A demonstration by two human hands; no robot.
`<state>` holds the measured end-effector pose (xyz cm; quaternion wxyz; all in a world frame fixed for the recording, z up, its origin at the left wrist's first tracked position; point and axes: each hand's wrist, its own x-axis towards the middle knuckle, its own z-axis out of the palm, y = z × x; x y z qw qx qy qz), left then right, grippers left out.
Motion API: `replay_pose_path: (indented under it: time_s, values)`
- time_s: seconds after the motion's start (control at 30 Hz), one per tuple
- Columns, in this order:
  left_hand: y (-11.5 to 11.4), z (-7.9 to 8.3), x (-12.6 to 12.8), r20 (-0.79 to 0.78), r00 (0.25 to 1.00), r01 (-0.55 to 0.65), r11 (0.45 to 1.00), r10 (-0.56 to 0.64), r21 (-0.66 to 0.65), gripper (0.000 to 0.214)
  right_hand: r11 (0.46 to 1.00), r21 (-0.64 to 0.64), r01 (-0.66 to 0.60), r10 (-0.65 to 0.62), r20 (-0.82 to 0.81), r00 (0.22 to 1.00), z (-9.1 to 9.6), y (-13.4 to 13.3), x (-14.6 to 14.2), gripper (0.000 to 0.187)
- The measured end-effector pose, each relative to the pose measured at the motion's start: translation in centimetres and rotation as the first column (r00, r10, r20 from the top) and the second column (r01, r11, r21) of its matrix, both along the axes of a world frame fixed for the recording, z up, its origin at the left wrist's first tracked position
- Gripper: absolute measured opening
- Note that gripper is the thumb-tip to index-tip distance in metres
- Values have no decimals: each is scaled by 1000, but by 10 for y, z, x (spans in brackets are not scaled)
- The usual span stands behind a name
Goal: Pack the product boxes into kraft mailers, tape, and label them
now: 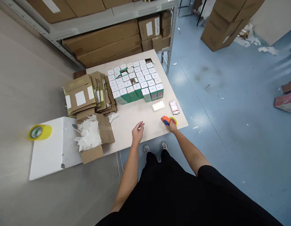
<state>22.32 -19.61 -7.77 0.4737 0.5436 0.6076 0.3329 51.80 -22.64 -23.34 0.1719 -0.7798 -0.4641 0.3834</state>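
Observation:
My right hand [172, 126] is closed on an orange and blue tape dispenser [165, 119] with a yellow roll, at the table's front right edge. My left hand [137, 133] hovers over the front of the table [126, 125], its fingers apart and nothing in them. Between and beyond my hands lies a small white box [158, 106]. To its right is a blurred, pixelated item [174, 107]. Further back stand rows of green and white cartons [136, 78], several with open tops.
On the left are a stack of flattened cardboard [79, 94], an open box of white paper scraps [108, 128] and a yellow tape roll [39, 132] on a white block [48, 157]. A metal shelf [112, 18] with brown boxes stands behind. Another large carton [220, 28] is on the floor.

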Motion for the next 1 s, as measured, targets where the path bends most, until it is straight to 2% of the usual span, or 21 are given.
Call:
replay_pose_path:
  time_s: [0.07, 0.13, 0.2, 0.27, 0.4, 0.57, 0.67, 0.8, 0.9, 1.0]
  values:
    - [8, 7, 12, 23, 1000, 11, 1000, -12, 15, 39, 998, 59, 30, -23, -117, 993, 17, -1, 11, 37]
    - [19, 16, 25, 49, 998, 27, 999, -28, 39, 38, 991, 127, 27, 9, -275, 961, 41, 1, 21, 38]
    - [31, 27, 37, 77, 995, 52, 996, -57, 68, 38, 979, 200, 32, 72, -490, 869, 70, 3, 26, 40]
    - [43, 42, 47, 100, 991, 85, 992, -94, 98, 38, 962, 268, 47, 130, -602, 788, 101, 5, 25, 44]
    - [65, 80, 59, 110, 976, 170, 974, -188, 150, 37, 925, 371, 89, 169, -608, 776, 155, 6, 9, 46]
    - [78, 124, 64, 113, 911, 366, 905, -396, 215, 39, 880, 471, 56, 258, -574, 777, 204, 9, -11, 51]
    - [83, 145, 63, 79, 869, 462, 858, -489, 224, 41, 870, 492, -8, 315, -543, 779, 224, 10, -13, 52]
    - [86, 165, 59, 19, 815, 563, 798, -580, 215, 37, 847, 527, -69, 374, -498, 783, 237, 9, -12, 52]
    - [83, 172, 59, -26, 825, 553, 797, -564, 242, 34, 837, 541, -81, 402, -507, 763, 242, 6, -14, 54]
    - [77, 171, 62, -65, 868, 488, 818, -493, 304, 33, 840, 537, -74, 397, -517, 758, 246, 3, -16, 54]
